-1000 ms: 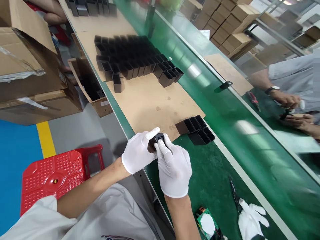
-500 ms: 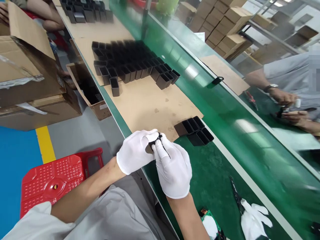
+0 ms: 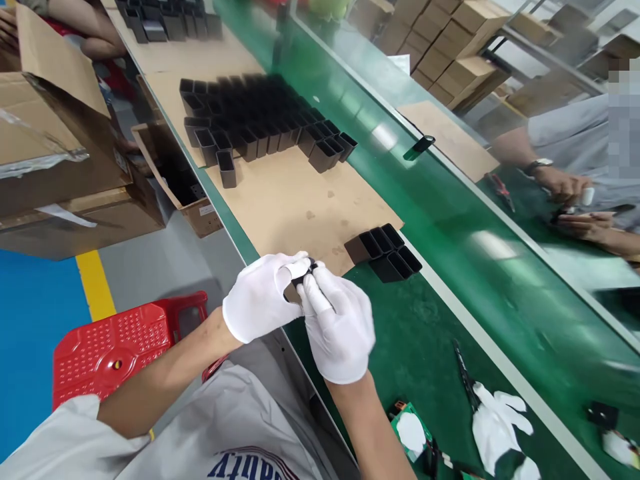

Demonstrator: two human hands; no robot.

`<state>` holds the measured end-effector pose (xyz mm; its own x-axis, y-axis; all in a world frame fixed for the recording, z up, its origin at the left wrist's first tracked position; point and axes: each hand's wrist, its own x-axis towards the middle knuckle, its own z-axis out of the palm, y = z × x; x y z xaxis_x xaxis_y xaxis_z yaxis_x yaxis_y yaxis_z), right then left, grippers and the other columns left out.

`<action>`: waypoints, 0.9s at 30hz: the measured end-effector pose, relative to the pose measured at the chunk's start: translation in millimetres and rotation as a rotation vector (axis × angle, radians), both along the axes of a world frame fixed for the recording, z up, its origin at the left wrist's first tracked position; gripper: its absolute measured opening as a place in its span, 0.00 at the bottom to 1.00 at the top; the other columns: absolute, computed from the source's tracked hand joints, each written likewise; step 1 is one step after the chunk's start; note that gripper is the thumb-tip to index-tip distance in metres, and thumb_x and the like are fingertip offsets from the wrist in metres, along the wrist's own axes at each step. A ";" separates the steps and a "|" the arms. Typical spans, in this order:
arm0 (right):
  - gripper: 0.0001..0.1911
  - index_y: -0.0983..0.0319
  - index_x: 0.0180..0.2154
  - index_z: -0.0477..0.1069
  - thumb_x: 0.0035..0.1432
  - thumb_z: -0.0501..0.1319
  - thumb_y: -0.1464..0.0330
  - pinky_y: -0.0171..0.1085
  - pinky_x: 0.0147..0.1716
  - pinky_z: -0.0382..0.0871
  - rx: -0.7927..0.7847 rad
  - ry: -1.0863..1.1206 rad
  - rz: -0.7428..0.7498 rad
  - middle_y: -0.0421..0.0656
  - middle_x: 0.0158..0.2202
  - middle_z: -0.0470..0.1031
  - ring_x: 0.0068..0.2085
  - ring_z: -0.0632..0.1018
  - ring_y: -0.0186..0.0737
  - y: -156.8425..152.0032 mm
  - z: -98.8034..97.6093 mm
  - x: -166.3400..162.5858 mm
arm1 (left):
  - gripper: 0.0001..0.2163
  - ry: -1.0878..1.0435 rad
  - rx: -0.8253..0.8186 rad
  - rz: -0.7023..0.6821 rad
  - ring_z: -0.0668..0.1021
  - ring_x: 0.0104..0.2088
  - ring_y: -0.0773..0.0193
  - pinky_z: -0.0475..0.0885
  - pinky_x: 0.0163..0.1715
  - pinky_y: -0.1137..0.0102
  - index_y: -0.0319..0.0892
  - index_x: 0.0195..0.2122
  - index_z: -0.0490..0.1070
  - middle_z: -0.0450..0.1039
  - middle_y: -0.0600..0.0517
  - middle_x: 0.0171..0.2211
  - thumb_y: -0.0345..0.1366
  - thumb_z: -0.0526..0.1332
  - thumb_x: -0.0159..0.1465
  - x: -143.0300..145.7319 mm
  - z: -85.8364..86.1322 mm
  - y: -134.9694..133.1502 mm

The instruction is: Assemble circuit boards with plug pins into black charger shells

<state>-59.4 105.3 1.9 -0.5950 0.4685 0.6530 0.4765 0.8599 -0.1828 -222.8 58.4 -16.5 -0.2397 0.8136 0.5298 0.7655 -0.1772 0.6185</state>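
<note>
Two hands in white gloves meet over the near edge of the green desk [image 3: 410, 327], both closed around one small black piece [image 3: 293, 293]; the left hand [image 3: 260, 297] wraps its side, thumb laid across the top; the right hand [image 3: 341, 327] presses bent fingertips against it from the other side, so that most of the piece is hidden and its exact shape cannot be told.

Just beyond the gloves lies a brown cardboard sheet [image 3: 295, 200], flat on the desk; many open-topped black cases [image 3: 255, 120] stand packed together on its far part, one of them a little forward of the rest; a smaller cluster of black cases [image 3: 387, 252] sits at the sheet's right corner, near the right hand.

To the right of the right forearm lie a green circuit board [image 3: 407, 433] with a white round patch, a loose white glove [image 3: 495, 427] and a slim dark tool [image 3: 465, 375] touching it; on the left, a red stool [image 3: 117, 353] stands on the floor below cardboard boxes [image 3: 70, 187]; across the glossy green strip [image 3: 450, 233], a co-worker's hands [image 3: 575, 207] hold something small, too blurred to name.
</note>
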 end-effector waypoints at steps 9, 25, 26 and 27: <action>0.19 0.50 0.60 0.77 0.73 0.66 0.74 0.52 0.52 0.87 -0.087 0.080 0.017 0.48 0.57 0.88 0.57 0.89 0.53 4.5 -30.0 1.6 | 0.15 -0.013 -0.021 0.030 0.91 0.44 0.56 0.88 0.48 0.64 0.49 0.51 0.79 0.89 0.51 0.44 0.33 0.69 0.62 4.9 -20.1 2.9; 0.15 0.56 0.53 0.85 0.64 0.74 0.67 0.45 0.49 0.88 -0.692 0.217 -0.281 0.46 0.50 0.90 0.49 0.90 0.51 -1.6 11.2 -3.7 | 0.17 -0.063 -0.038 0.112 0.91 0.46 0.56 0.88 0.48 0.63 0.48 0.54 0.76 0.90 0.52 0.47 0.38 0.70 0.64 16.1 -19.6 5.5; 0.15 0.56 0.53 0.85 0.64 0.73 0.67 0.44 0.50 0.87 -0.683 0.207 -0.277 0.46 0.51 0.90 0.50 0.90 0.50 -1.2 12.1 -3.6 | 0.18 -0.066 -0.055 0.122 0.91 0.45 0.56 0.88 0.48 0.63 0.48 0.54 0.76 0.90 0.52 0.47 0.38 0.71 0.63 16.9 -19.6 5.7; 0.15 0.56 0.54 0.85 0.65 0.73 0.67 0.43 0.50 0.87 -0.671 0.197 -0.276 0.46 0.52 0.90 0.50 0.90 0.50 -1.2 12.9 -3.7 | 0.19 -0.069 -0.070 0.130 0.91 0.45 0.56 0.88 0.47 0.63 0.48 0.54 0.76 0.90 0.53 0.47 0.38 0.72 0.62 17.7 -19.1 5.8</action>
<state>-63.1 104.1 14.8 -0.3001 0.9187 0.2566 0.5629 0.3878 -0.7299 -205.0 64.2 -35.7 -0.3790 0.8077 0.4516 0.7347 -0.0341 0.6775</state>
